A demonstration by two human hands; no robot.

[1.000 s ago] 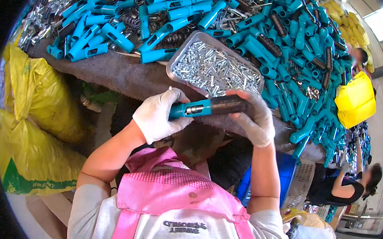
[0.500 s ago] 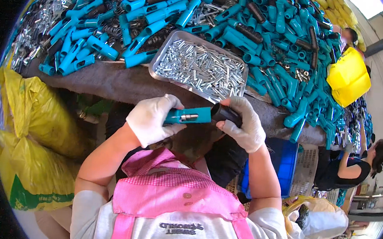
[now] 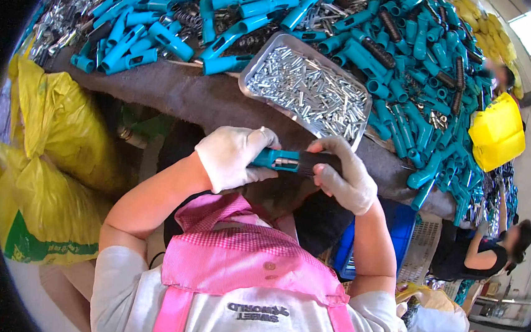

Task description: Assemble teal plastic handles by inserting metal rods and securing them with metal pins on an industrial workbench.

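Observation:
In front of my chest, my left hand [image 3: 232, 157] in a white glove grips a teal tubular handle part [image 3: 266, 158] by its left end. A slot in its side shows a silver metal piece [image 3: 286, 162] inside. My right hand [image 3: 352, 179], also gloved, is closed around a black ribbed sleeve [image 3: 320, 163] that sits over the tube's right end. Just beyond my hands, a metal tray [image 3: 270, 108] of short silver pins [image 3: 303, 85] rests tilted on the table edge. How far the sleeve covers the tube is partly hidden by my fingers.
Teal handle parts [image 3: 364, 58], springs and metal pieces are heaped across the table [image 3: 159, 89]. Yellow sacks [image 3: 62, 131] stand at the left. A blue crate [image 3: 405, 224] and a yellow tub [image 3: 497, 132] are at the right, where a co-worker [image 3: 477, 251] sits.
The black sleeve, before only at the tube's right end, now reaches further left over it, up to the slot. My view has shifted, so the table appears higher and further right.

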